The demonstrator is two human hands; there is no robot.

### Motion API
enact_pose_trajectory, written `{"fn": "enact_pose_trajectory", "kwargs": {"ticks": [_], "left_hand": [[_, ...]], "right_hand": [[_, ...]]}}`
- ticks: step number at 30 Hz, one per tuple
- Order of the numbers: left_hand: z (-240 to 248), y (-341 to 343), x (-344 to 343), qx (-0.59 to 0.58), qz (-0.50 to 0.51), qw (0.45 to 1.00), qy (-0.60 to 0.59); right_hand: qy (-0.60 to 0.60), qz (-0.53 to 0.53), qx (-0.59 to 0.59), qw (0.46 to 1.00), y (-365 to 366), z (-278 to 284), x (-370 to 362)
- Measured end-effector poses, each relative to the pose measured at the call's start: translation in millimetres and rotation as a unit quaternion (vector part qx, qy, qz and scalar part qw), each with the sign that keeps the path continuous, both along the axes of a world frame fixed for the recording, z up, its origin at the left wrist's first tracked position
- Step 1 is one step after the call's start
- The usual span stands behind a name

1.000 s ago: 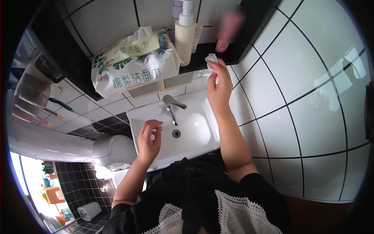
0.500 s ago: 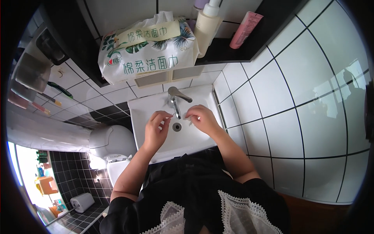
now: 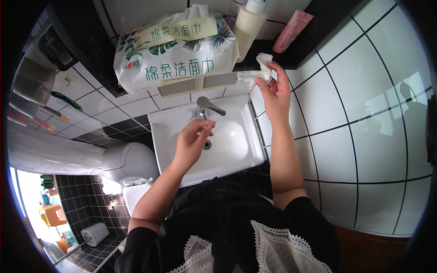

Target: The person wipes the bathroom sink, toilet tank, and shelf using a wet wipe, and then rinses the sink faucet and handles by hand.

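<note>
My right hand (image 3: 276,93) is raised beside the black shelf, to the right of the sink. Its thumb and fingers pinch a crumpled white tissue (image 3: 264,63), one end of which sticks out to the left. My left hand (image 3: 193,142) hovers over the white sink (image 3: 234,150), just in front of the faucet (image 3: 210,106). Its fingers are loosely bent, slightly apart from the thumb, and I see nothing in them. Part of the drain (image 3: 208,144) shows beyond this hand.
On the black shelf (image 3: 260,62) stand a large white tissue pack (image 3: 177,54), a cream pump bottle (image 3: 248,29) and a pink tube (image 3: 293,32). Tiled wall (image 3: 337,113) rises on the right. A grey lidded bin (image 3: 129,159) stands left of the sink.
My right hand has moved up and right from the sink to the shelf edge, carrying the tissue. My left hand has shifted slightly right, in front of the faucet.
</note>
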State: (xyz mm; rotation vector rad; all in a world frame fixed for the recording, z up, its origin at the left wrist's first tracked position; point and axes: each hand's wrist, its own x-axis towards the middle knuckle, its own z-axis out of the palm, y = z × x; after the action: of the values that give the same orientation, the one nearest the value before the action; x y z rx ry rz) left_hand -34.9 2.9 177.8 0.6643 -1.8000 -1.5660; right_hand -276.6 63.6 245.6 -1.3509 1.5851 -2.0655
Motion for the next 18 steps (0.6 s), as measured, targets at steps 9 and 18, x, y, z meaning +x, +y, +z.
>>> {"fn": "enact_pose_trajectory", "kwargs": {"ticks": [9, 18], "left_hand": [[53.7, 3.8, -124.3, 0.121, -0.033, 0.980, 0.152], [38.8, -6.4, -143.3, 0.444, -0.105, 0.834, 0.311]], "right_hand": [[0.393, -0.283, 0.064, 0.872, -4.9, 21.8, -17.9], [0.433, -0.177, 0.078, 0.880, -9.7, 31.2, -18.1]]}}
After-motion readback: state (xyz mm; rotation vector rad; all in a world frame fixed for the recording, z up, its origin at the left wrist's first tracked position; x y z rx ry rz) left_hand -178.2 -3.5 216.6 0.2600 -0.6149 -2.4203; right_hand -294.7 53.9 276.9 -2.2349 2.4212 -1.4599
